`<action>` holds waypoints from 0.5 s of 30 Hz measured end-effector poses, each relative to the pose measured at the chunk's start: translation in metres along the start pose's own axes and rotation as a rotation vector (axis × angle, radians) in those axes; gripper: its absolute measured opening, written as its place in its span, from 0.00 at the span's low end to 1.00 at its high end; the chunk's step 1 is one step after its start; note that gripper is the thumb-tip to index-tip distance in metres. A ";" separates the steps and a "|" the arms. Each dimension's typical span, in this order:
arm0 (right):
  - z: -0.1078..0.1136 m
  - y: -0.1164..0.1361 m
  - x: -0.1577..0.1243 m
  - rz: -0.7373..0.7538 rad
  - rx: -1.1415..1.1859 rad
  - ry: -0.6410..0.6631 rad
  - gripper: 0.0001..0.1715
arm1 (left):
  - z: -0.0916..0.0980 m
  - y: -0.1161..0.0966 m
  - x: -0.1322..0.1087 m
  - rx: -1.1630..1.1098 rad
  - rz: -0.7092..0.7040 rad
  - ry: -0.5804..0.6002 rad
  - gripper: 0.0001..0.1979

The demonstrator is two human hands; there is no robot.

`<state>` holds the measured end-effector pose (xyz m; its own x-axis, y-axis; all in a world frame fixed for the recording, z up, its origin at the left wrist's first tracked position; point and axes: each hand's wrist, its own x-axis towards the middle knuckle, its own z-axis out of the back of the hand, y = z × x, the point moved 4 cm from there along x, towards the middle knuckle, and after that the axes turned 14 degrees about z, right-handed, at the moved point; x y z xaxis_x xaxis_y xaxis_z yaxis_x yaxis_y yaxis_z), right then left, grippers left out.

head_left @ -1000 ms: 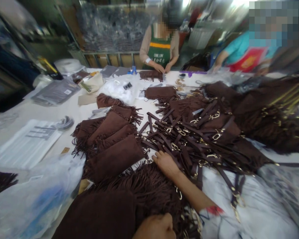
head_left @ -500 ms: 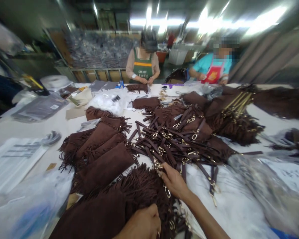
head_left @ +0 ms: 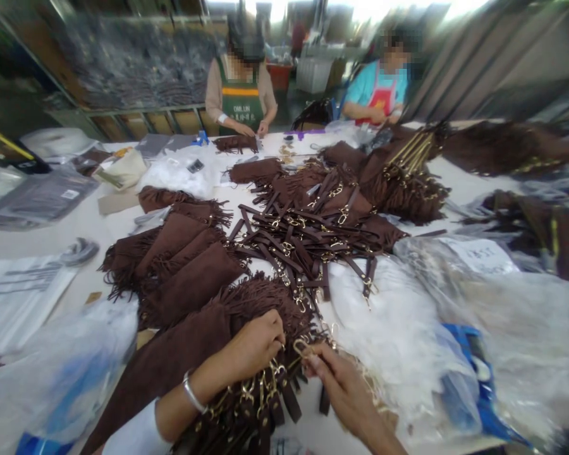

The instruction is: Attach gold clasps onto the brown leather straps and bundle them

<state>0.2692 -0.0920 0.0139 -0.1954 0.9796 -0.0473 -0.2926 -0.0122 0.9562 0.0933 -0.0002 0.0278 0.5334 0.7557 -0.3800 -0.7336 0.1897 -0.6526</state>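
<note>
My right hand is closed on a gold-coloured snap hook, held between thumb and fingers. Close beside it on the left, my left hand has its fingers pinched together; what they hold is hidden. Below the left hand a bunch of short dark brown straps with gold clasps hangs or lies; I cannot tell which. A brown fringed suede piece lies under my left forearm. Beyond my hands is a heap of similar brown straps with gold hooks.
Several folded brown fringed pieces lie to the left. Clear plastic bags spread on the right, another bag at the front left. Two co-workers stand across the table, one in a green apron, one in a red apron.
My right hand has drawn back from the strap heap towards me, with a snap hook in it. My left hand has moved up beside it. The view has tilted down.
</note>
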 end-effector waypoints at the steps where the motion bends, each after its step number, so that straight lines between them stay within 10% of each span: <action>1: -0.005 -0.004 -0.005 -0.013 0.018 -0.027 0.19 | 0.000 -0.001 0.000 0.010 -0.003 0.006 0.07; 15: -0.041 -0.028 0.004 -0.065 0.271 -0.179 0.24 | -0.001 -0.005 0.004 0.046 0.050 0.012 0.07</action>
<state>0.2377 -0.0959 -0.0246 -0.0099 0.9966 -0.0821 -0.0346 0.0817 0.9961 0.0990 0.0015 0.0288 0.5001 0.7577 -0.4193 -0.7781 0.1806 -0.6016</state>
